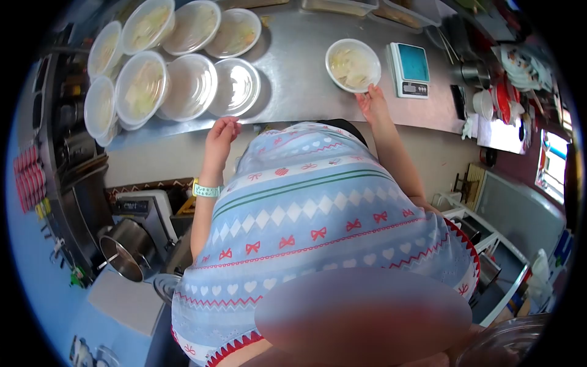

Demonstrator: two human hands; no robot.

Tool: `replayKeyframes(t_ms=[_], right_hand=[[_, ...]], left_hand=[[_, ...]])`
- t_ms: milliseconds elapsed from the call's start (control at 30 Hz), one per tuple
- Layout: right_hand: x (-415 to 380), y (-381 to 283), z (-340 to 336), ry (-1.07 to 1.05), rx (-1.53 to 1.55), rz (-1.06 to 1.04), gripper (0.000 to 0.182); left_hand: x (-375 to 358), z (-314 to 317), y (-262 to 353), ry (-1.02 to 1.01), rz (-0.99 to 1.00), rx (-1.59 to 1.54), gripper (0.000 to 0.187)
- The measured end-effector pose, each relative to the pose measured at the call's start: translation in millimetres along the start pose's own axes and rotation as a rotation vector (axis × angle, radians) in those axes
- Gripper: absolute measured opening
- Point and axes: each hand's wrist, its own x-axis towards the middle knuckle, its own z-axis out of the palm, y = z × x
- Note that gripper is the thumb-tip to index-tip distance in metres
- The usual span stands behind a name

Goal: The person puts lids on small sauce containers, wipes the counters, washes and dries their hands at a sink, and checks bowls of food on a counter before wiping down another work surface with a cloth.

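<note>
My right hand has its fingers at the near rim of a round white bowl holding pale sliced food. Close to the counter's front edge is my left hand, fingers curled together, just below a round clear-lidded container. Whether anything small sits in those fingers cannot be made out. Several more round containers stand at the left, among them one with pale green food and one with some orange bits. A digital scale with a teal top lies right of the bowl.
The steel counter runs across in front of me. Clear plastic tubs line its far edge. A small metal pot and red and white bowls are at the right. Behind at lower left stands a large steel pot.
</note>
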Motion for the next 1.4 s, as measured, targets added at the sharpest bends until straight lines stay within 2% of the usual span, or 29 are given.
replayKeyframes(t_ms=[133,233,300,333,400,433,500,533,600,733,800,833,900,933,1000,1033,1100,1133,1200,1267,1333,1400], right_hand=[[31,-1,33,-0.09,0.038,0.019,0.019],[51,8,50,-0.037,0.032,0.034,0.024],[53,13,63,0.108,0.104,0.047,0.03],[49,18,74,0.088,0.093,0.063,0.03],[36,26,92,0.353,0.287,0.248,0.033],[32,29,93,0.34,0.274,0.257,0.033],[25,33,95,-0.201,-0.028,0.389,0.029],[19,29,107,-0.213,-0.039,0.398,0.029],[4,20,141,-0.152,-0.252,0.175,0.026],[21,20,146,-0.059,-0.038,0.346,0.025],[0,23,159,-0.205,-0.572,0.121,0.028],[-9,29,168,-0.211,-0.583,0.128,0.028],[-29,46,190,-0.657,-0.995,-0.395,0.037],[-43,48,206,-0.673,-1.001,-0.389,0.037],[-69,50,235,-0.826,-1.379,-0.575,0.043],[-75,58,241,-0.849,-1.38,-0.575,0.043],[-83,72,252,-0.926,-1.71,-0.689,0.044],[-74,82,249,-1.005,-1.912,-0.657,0.047],[-71,93,246,-0.987,-1.903,-0.617,0.048],[-75,94,250,-0.961,-1.898,-0.574,0.05],[-83,93,252,-0.938,-1.718,-0.536,0.051],[-89,95,250,-0.922,-1.669,-0.509,0.051]], left_hand=[[-11,-5,6,0.103,0.031,-0.12,0.017],[-18,-12,2,0.173,0.018,-0.167,0.016],[-26,-15,-3,0.214,0.031,-0.2,0.015],[-29,-17,-6,0.24,0.041,-0.177,0.015],[-30,-26,-17,0.288,0.075,-0.146,0.015],[-32,-29,-19,0.31,0.103,-0.109,0.015],[-34,-35,-23,0.351,0.123,-0.157,0.014],[-35,-38,-24,0.358,0.133,-0.194,0.015],[-38,-45,-23,0.377,0.143,-0.234,0.015],[-36,-55,-16,0.42,0.125,-0.231,0.016],[-31,-56,-16,0.389,0.108,-0.201,0.021],[-24,-60,-26,0.4,0.103,-0.21,0.021],[-10,-67,-50,0.391,0.215,0.084,0.027],[-9,-64,-53,0.426,0.279,0.191,0.032],[-9,-60,-42,0.443,0.277,0.333,0.038],[-9,-60,-39,0.425,0.268,0.384,0.04],[0,-69,-50,0.447,0.282,0.371,0.044],[3,-76,-53,0.486,0.277,0.4,0.045],[2,-88,-52,0.537,0.271,0.424,0.046],[-3,-99,-40,0.661,0.321,0.613,0.049],[-4,-112,-28,0.7,0.349,0.686,0.051],[3,-120,-24,0.76,0.396,0.805,0.056]])
